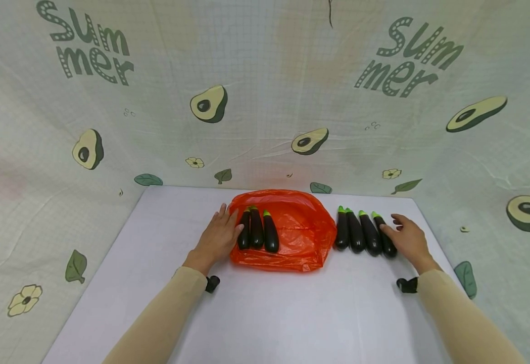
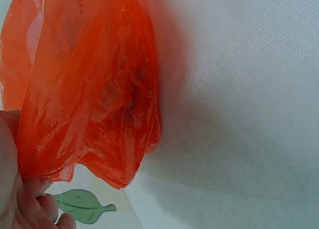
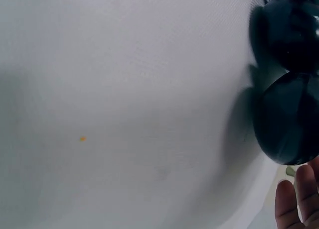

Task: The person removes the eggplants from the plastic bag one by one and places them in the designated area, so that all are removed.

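A red plastic bag [image 1: 298, 242] lies spread with its mouth toward me, and three dark eggplants [image 1: 256, 230] rest in its left part. At the bag's left edge, my left hand [image 1: 217, 235] holds the rim, the film between thumb and fingers [image 2: 37, 209] in the left wrist view. Several more eggplants [image 1: 356, 232] stand in a row right of the bag, green stem ends facing away. Beside the rightmost eggplant [image 1: 385, 236] is my right hand [image 1: 407, 237], thumb at its side. In the right wrist view its loosely extended fingers [image 3: 286, 204] show by the eggplant's rounded end [image 3: 289, 122].
Everything lies on a white table [image 1: 301, 313]. A pale cloth [image 1: 265, 60] printed with avocados, leaves and lettering hangs behind the table and along both sides. Small black devices [image 1: 212, 284] are worn at both wrists.
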`<state>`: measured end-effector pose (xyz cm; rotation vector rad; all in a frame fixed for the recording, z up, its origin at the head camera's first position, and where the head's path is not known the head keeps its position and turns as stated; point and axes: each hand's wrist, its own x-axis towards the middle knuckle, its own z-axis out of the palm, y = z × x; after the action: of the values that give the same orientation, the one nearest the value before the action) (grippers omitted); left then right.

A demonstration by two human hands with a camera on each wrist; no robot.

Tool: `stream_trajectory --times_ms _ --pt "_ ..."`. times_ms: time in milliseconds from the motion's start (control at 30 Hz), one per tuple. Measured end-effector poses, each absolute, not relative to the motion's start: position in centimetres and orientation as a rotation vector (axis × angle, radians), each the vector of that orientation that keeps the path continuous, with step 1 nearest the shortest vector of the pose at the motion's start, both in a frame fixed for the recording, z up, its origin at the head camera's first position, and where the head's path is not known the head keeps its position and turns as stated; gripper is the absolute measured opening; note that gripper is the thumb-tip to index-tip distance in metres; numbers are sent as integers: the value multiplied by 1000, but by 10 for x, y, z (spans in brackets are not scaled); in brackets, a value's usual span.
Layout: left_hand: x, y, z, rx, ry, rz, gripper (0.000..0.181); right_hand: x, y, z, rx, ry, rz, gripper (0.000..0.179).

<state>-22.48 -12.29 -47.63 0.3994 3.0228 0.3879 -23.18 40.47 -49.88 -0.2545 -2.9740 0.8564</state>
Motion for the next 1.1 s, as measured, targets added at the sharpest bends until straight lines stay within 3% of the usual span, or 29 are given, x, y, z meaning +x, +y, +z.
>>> stream_trajectory --times_ms 633,1100 --pt "-226 -122 -474 379 3025 374 69 -236 346 -470 -43 -2803 902 62" --pt "-227 -123 -474 390 3027 312 69 -240 274 -450 12 -2804 1046 59"
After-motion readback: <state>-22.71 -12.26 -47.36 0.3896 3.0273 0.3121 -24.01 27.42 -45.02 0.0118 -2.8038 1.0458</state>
